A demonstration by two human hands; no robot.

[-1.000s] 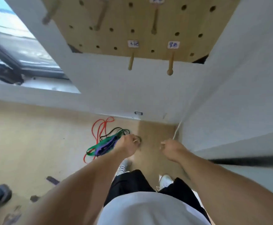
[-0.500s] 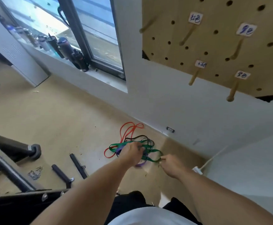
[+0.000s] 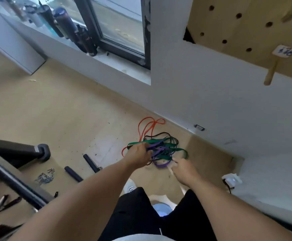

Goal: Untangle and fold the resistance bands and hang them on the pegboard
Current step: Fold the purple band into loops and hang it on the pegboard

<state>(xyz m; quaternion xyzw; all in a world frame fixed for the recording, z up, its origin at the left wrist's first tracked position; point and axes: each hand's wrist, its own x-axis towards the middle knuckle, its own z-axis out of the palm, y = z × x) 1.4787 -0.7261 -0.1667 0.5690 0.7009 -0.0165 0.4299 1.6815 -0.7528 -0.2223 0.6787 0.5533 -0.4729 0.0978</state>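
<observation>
A tangle of resistance bands [image 3: 160, 148] lies on the floor by the wall: green, purple and black loops knotted together, with an orange band [image 3: 147, 126] trailing toward the wall. My left hand [image 3: 138, 155] reaches into the left side of the tangle, fingers curled around green and purple strands. My right hand [image 3: 182, 168] is at the tangle's lower right edge and pinches a green strand. The wooden pegboard [image 3: 246, 28] hangs on the wall at the upper right, with a labelled wooden peg [image 3: 271, 72] sticking out.
Two black bar handles [image 3: 91, 162] and a small chain [image 3: 44, 176] lie on the floor to the left. A black equipment frame [image 3: 20, 150] stands at the far left. Dark bottles [image 3: 72, 30] line the window sill. A white plug [image 3: 231, 179] sits by the right wall.
The view has swung left and down, so the pegboard sits further up and right. Both hands stay on the tangle; the bands are spread a little wider between them.
</observation>
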